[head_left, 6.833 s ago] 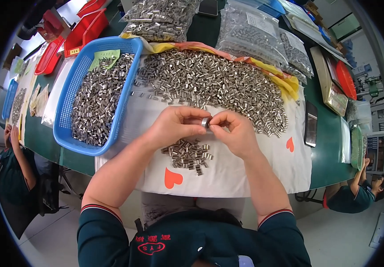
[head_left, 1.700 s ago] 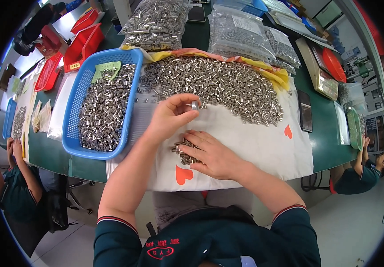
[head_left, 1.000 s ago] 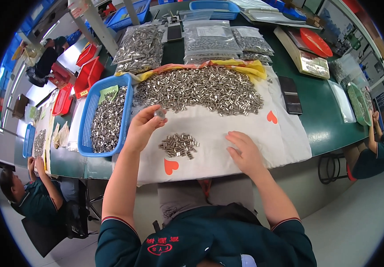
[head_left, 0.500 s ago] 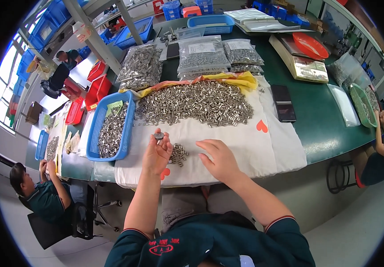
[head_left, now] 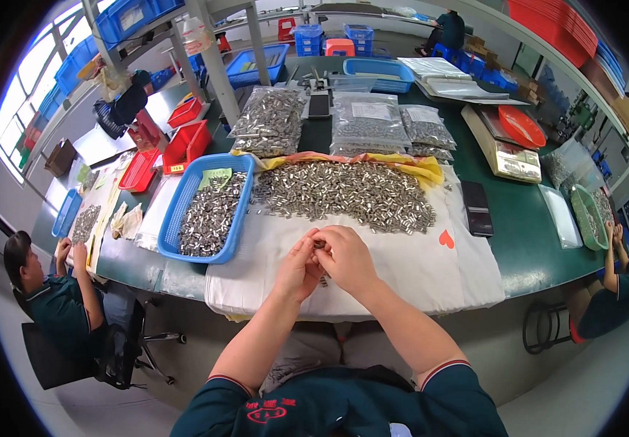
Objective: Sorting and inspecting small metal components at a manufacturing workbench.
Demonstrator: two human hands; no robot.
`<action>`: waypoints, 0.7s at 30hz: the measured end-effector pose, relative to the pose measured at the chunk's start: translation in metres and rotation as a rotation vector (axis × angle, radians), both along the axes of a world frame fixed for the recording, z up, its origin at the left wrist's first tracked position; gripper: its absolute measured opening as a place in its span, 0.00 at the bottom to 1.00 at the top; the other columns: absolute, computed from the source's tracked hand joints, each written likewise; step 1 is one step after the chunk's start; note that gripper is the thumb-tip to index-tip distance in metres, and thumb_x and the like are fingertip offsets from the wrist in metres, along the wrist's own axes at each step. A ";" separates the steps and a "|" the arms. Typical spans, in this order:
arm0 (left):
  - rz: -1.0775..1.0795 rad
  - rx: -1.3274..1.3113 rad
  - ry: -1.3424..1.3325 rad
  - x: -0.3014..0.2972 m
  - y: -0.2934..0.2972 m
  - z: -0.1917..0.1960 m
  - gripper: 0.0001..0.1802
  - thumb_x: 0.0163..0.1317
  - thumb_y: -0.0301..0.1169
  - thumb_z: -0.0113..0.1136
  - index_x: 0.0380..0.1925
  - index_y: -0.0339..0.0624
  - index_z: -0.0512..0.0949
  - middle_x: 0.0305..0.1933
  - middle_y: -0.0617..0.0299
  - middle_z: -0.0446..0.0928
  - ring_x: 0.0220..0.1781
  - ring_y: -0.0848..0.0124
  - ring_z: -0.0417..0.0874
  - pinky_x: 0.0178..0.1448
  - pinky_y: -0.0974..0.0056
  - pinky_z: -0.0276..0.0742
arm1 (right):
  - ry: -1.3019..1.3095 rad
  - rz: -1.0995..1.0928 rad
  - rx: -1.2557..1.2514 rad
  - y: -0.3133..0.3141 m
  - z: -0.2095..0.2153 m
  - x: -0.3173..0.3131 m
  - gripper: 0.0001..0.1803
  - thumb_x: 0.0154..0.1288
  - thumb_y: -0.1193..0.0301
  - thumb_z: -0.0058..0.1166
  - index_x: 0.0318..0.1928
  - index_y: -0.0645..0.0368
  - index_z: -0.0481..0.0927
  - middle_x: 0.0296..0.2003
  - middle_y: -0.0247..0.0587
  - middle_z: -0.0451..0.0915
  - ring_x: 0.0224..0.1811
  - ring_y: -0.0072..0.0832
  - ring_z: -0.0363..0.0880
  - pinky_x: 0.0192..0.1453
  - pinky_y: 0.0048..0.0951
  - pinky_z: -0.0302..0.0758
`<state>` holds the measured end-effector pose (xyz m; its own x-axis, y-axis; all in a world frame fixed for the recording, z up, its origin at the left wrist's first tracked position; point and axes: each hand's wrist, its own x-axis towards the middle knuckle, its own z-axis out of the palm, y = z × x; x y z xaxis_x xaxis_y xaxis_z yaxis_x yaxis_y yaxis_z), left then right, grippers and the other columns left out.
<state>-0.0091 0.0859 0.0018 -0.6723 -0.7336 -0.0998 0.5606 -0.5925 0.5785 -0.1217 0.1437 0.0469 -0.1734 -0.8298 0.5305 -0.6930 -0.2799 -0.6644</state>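
My left hand (head_left: pixel 297 271) and my right hand (head_left: pixel 346 261) meet above the white cloth (head_left: pixel 416 277). A small dark, round metal piece (head_left: pixel 319 245) is between their fingertips, mostly covered by them. The fingers of both hands are closed around it. Below the hands, a few small metal cylinders (head_left: pixel 324 281) show on the cloth, the rest hidden. Farther back lies a broad heap of the same silvery cylinders (head_left: pixel 351 193). To the left stands a blue basket (head_left: pixel 170 218) holding many more cylinders and a green slip.
Plastic bags of metal parts (head_left: pixel 369 120) stand behind the heap. A dark phone (head_left: pixel 477 209) lies right of it. Farther right are a scale (head_left: pixel 507 160) with a red tray (head_left: pixel 522 127) and a green basket (head_left: pixel 586 218). Co-workers sit at left and right.
My right hand has moved left to meet my left hand and closed at the round metal piece. My left hand has shifted right over the small pile. The view has tilted up slightly.
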 end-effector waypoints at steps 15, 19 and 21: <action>0.083 0.088 -0.081 0.029 -0.007 0.005 0.16 0.62 0.28 0.49 0.51 0.39 0.67 0.40 0.58 0.75 0.39 0.71 0.78 0.41 0.69 0.76 | 0.026 0.012 0.103 -0.019 0.002 0.030 0.08 0.48 0.73 0.53 0.31 0.60 0.71 0.30 0.40 0.75 0.34 0.36 0.73 0.37 0.35 0.71; 0.041 0.036 -0.091 0.036 -0.012 0.003 0.15 0.62 0.29 0.51 0.48 0.39 0.68 0.41 0.58 0.75 0.40 0.72 0.78 0.43 0.70 0.76 | 0.081 0.055 0.128 -0.017 0.012 0.026 0.09 0.49 0.72 0.53 0.33 0.60 0.72 0.32 0.40 0.75 0.35 0.35 0.73 0.38 0.34 0.71; 0.030 0.037 -0.079 0.041 -0.017 0.001 0.14 0.62 0.30 0.51 0.47 0.40 0.69 0.41 0.59 0.75 0.40 0.72 0.78 0.43 0.70 0.76 | -0.041 0.140 0.314 -0.020 0.022 0.026 0.13 0.49 0.72 0.54 0.39 0.60 0.75 0.36 0.40 0.76 0.37 0.35 0.75 0.43 0.32 0.72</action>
